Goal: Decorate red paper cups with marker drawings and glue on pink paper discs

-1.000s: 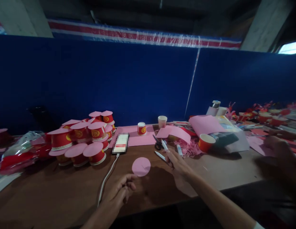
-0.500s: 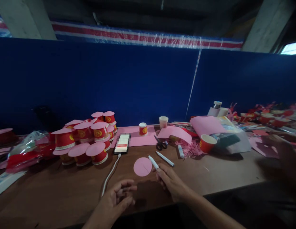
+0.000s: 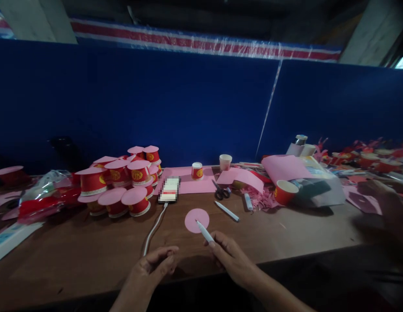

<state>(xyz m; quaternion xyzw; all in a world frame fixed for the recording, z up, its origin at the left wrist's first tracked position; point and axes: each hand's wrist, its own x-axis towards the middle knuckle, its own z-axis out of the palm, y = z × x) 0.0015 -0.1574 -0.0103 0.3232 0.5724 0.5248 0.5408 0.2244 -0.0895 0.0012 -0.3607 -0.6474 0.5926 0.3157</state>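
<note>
My right hand [image 3: 225, 255] is closed round a white marker pen [image 3: 205, 232], uncapped. Its tip points up and left, over a round pink paper disc [image 3: 192, 216]; whether it touches the paper I cannot tell. To the left, at the near side of the table, my left hand [image 3: 157, 266] is closed, thumb against curled fingers, with nothing seen in it. A second white pen [image 3: 228, 212] lies behind the right hand. Scissors with dark handles [image 3: 222, 192] and a glue stick [image 3: 248, 202] lie farther back.
Red cups topped with pink paper discs [image 3: 112, 196] are stacked at left. A phone [image 3: 169, 190] with a white cable lies behind the disc. One cup [image 3: 197, 171] stands on a pink sheet [image 3: 182, 186]. Pink shreds [image 3: 264, 199] and an upright red cup [image 3: 286, 192] are at right. Another person's blurred arm [image 3: 393, 212] is far right.
My left hand's fingers have drawn together. The pen tip has moved from the disc's right edge to over the disc. The view has shifted slightly.
</note>
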